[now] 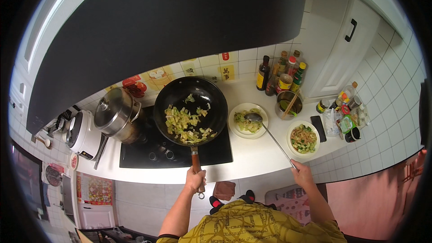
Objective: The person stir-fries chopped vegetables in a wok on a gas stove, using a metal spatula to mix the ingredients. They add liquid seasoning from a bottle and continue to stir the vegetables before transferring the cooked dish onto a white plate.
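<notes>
My left hand (195, 178) grips the wooden handle (195, 159) of a black wok (216, 108), which is tilted up over the cooktop. Chopped cooked cabbage (184, 121) lies across the wok's left and lower part. In my right hand (303, 174) is the end of a long metal ladle (280, 146). Its bowl rests on more cabbage (248, 126) on a white plate (233, 131), just right of the wok. Closer to my right hand stands a white bowl (289, 146) of noodle-like food with chopped greens (303, 138).
A lidded steel pot (116, 114) and a white rice cooker (81, 131) stand left of the black cooktop (209, 157). Sauce bottles (263, 74), a metal pot with chopsticks (281, 111), a phone (318, 128) and several jars (323, 105) occupy the right side. The dark range hood (175, 17) overhangs the back.
</notes>
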Demonstrator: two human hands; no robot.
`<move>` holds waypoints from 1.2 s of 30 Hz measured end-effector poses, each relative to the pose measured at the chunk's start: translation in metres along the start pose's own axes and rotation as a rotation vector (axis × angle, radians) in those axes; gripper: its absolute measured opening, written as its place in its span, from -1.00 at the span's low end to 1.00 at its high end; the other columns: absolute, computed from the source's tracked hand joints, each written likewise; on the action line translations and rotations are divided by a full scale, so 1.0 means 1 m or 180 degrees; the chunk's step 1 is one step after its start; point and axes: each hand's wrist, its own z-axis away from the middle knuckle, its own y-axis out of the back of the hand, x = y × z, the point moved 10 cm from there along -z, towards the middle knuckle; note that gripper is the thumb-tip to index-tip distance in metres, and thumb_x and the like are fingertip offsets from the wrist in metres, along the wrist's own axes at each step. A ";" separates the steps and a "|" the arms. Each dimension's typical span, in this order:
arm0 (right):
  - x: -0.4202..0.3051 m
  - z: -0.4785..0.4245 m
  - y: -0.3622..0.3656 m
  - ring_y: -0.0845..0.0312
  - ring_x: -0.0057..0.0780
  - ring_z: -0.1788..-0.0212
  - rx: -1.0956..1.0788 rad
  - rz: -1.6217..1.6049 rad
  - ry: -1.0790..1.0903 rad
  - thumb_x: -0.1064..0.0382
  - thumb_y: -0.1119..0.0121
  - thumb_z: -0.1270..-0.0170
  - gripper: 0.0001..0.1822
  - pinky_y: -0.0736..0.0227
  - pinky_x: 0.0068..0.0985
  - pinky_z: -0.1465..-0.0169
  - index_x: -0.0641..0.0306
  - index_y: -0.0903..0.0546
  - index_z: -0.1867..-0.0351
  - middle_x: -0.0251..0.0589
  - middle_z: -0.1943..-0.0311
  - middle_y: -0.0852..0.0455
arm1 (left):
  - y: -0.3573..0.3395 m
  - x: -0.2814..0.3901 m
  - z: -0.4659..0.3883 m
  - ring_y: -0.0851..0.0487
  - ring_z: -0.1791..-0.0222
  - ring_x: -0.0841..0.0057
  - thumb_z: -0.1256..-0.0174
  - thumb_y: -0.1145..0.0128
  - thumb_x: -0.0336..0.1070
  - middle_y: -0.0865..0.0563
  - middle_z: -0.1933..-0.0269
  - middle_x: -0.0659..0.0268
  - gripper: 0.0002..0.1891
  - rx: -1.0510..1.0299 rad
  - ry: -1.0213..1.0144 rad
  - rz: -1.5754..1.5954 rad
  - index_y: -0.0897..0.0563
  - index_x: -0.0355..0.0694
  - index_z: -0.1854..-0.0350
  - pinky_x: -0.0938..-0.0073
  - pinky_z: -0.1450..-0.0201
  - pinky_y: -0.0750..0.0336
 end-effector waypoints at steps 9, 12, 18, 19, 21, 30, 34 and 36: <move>-0.002 0.013 0.000 -0.22 -0.75 0.60 -0.0291 -0.0583 -0.0344 0.41 -0.13 -0.09 -0.65 -0.19 -0.70 0.53 0.38 -0.50 0.03 -0.37 0.64 -0.44 | 0.000 -0.001 0.000 -0.43 0.72 0.56 -0.02 -0.05 -0.48 -0.44 0.59 0.29 -0.82 -0.0013 -0.0008 0.0062 -0.32 -0.28 0.37 0.49 0.70 -0.44; 0.016 0.023 -0.013 -0.17 -0.78 0.61 -0.0322 -0.1069 -0.0491 0.41 -0.11 -0.11 -0.65 -0.12 -0.72 0.57 0.37 -0.50 0.02 -0.47 0.65 -0.41 | -0.002 0.002 0.001 -0.43 0.72 0.56 -0.02 -0.05 -0.48 -0.44 0.59 0.29 -0.82 -0.0002 0.0016 0.0022 -0.32 -0.28 0.37 0.50 0.70 -0.43; 0.028 0.028 -0.019 -0.14 -0.80 0.67 -0.0195 -0.1597 -0.0641 0.42 -0.07 -0.14 -0.62 -0.08 -0.74 0.62 0.36 -0.45 -0.04 -0.49 0.70 -0.38 | -0.001 0.003 0.003 -0.43 0.72 0.57 -0.03 -0.05 -0.48 -0.44 0.60 0.29 -0.83 0.0035 0.0066 0.0063 -0.32 -0.28 0.38 0.50 0.71 -0.42; 0.028 0.028 -0.021 -0.14 -0.79 0.71 -0.0225 -0.1639 -0.0701 0.42 -0.05 -0.16 -0.61 -0.07 -0.73 0.65 0.35 -0.43 -0.07 -0.49 0.72 -0.37 | -0.001 0.003 0.002 -0.42 0.73 0.57 -0.03 -0.05 -0.49 -0.44 0.60 0.29 -0.83 0.0029 0.0053 0.0079 -0.32 -0.28 0.37 0.51 0.71 -0.42; 0.024 0.027 -0.026 -0.14 -0.77 0.76 -0.0355 -0.1809 -0.0826 0.42 -0.02 -0.18 -0.60 -0.07 -0.71 0.70 0.33 -0.40 -0.10 -0.46 0.74 -0.36 | -0.002 0.002 0.002 -0.42 0.72 0.58 -0.03 -0.06 -0.48 -0.44 0.59 0.31 -0.83 0.0019 0.0050 0.0074 -0.33 -0.26 0.37 0.51 0.71 -0.41; -0.062 0.008 -0.042 -0.15 -0.74 0.78 -0.0794 -0.2753 -0.0813 0.41 0.02 -0.20 -0.58 -0.07 -0.73 0.73 0.29 -0.36 -0.13 -0.38 0.73 -0.36 | -0.002 0.000 0.003 -0.42 0.73 0.58 -0.02 -0.06 -0.48 -0.44 0.60 0.31 -0.80 0.0007 0.0047 0.0101 -0.33 -0.28 0.34 0.51 0.72 -0.42; -0.113 -0.049 -0.097 -0.24 -0.70 0.71 -0.0982 -0.1770 0.0202 0.38 -0.06 -0.14 -0.61 -0.18 -0.70 0.61 0.32 -0.45 -0.05 -0.39 0.69 -0.45 | -0.003 -0.002 -0.001 -0.43 0.74 0.56 -0.01 -0.07 -0.48 -0.44 0.60 0.29 -0.77 0.0006 0.0027 0.0073 -0.31 -0.29 0.31 0.51 0.73 -0.42; -0.140 -0.076 -0.131 -0.33 -0.62 0.65 -0.0871 -0.1322 0.0631 0.36 -0.10 -0.11 -0.62 -0.29 -0.63 0.51 0.28 -0.48 -0.02 -0.29 0.65 -0.52 | -0.003 -0.001 -0.003 -0.43 0.74 0.56 -0.02 -0.07 -0.47 -0.45 0.59 0.29 -0.78 0.0008 -0.0007 0.0062 -0.32 -0.29 0.30 0.50 0.73 -0.43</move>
